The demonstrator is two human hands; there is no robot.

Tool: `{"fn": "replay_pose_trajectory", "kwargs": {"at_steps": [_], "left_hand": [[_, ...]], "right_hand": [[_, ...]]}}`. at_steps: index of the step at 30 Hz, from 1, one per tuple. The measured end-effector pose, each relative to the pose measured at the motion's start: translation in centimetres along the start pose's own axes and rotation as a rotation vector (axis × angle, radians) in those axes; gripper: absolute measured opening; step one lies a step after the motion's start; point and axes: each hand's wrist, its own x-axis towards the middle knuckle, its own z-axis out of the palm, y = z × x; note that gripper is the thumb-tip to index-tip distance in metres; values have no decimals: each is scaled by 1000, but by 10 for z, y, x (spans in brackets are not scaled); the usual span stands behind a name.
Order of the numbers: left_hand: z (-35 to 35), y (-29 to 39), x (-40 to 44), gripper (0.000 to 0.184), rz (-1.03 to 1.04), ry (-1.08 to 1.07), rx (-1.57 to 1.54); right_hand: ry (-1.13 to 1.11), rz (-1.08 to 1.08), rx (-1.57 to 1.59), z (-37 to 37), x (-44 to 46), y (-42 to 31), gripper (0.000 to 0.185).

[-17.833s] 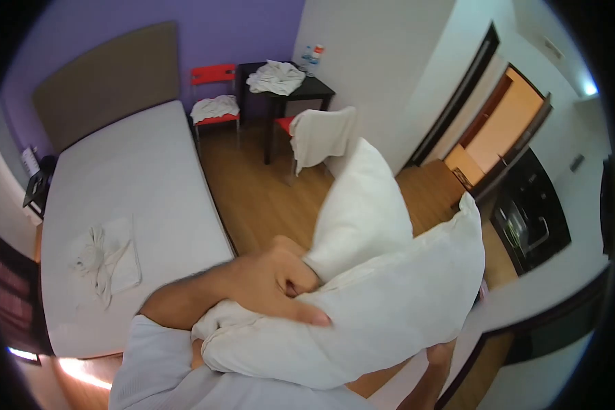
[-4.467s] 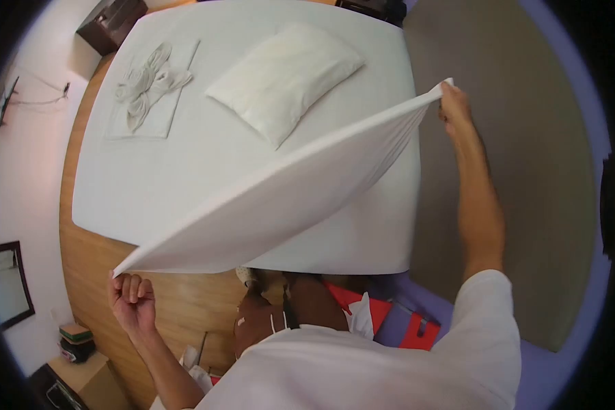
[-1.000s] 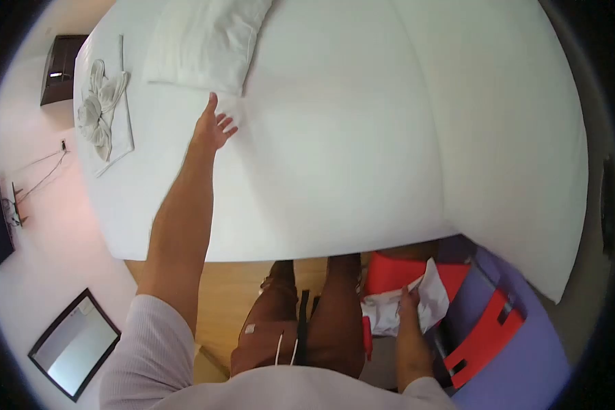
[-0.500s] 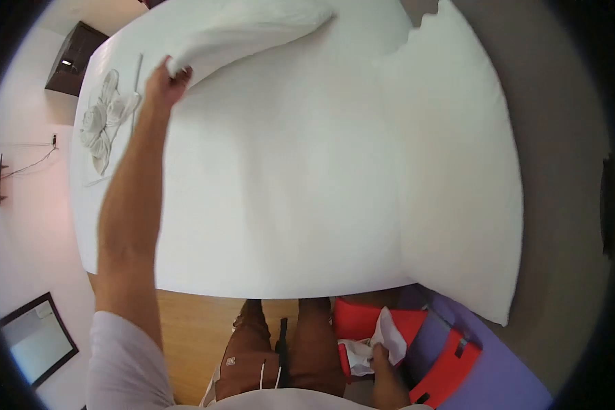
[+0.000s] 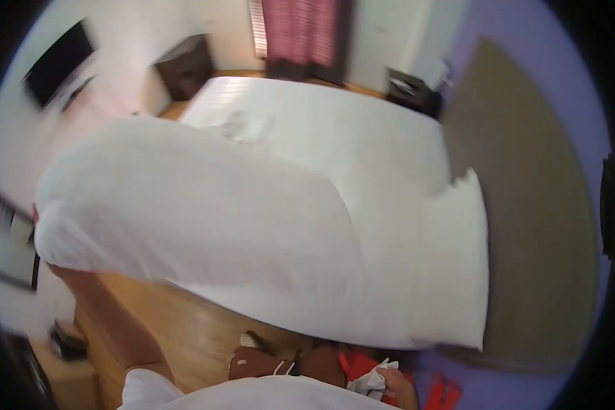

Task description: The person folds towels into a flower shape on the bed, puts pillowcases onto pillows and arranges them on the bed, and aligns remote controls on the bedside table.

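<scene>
A large white pillow (image 5: 198, 198) hangs in the air across the left and middle, over the near part of the bed. My left hand (image 5: 35, 213) grips its left end; the pillow covers most of that hand, and only a bit of finger shows at the edge. Low at the right, beside my hip, my right hand (image 5: 395, 380) is closed around a crumpled white cloth (image 5: 372, 383). Behind the cloth are red items (image 5: 355, 362). A second white pillow (image 5: 452, 266) lies at the head of the bed.
The white-sheeted bed (image 5: 348, 137) carries a folded towel shape (image 5: 234, 125) toward its foot. A tall brown headboard (image 5: 526, 225) stands at the right. A dark nightstand (image 5: 413, 92) is beyond the bed, and wooden floor (image 5: 198, 321) lies on the near side.
My left hand has swung the pillow off the far part of the bed, toward me and left. My view has tilted up to the far wall. My right hand keeps the white cloth.
</scene>
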Motion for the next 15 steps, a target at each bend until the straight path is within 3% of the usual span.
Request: {"fn": "replay_pose_trajectory", "kwargs": {"at_steps": [3, 8, 10, 13, 15], "left_hand": [[12, 76, -104, 55, 128, 486, -15], [18, 154, -221, 57, 303, 1040, 33], [26, 171, -251, 52, 302, 1229, 286], [-20, 194, -350, 45, 225, 1539, 618], [-23, 217, -367, 43, 429, 1675, 599]], "right_hand": [[-166, -114, -105, 85, -5, -39, 26], [-274, -178, -434, 255, 20, -93, 31], [-306, -176, -663, 323, 29, -116, 34], [-395, -217, -692, 457, 20, -128, 32], [-433, -229, -730, 521, 26, -135, 30]]}}
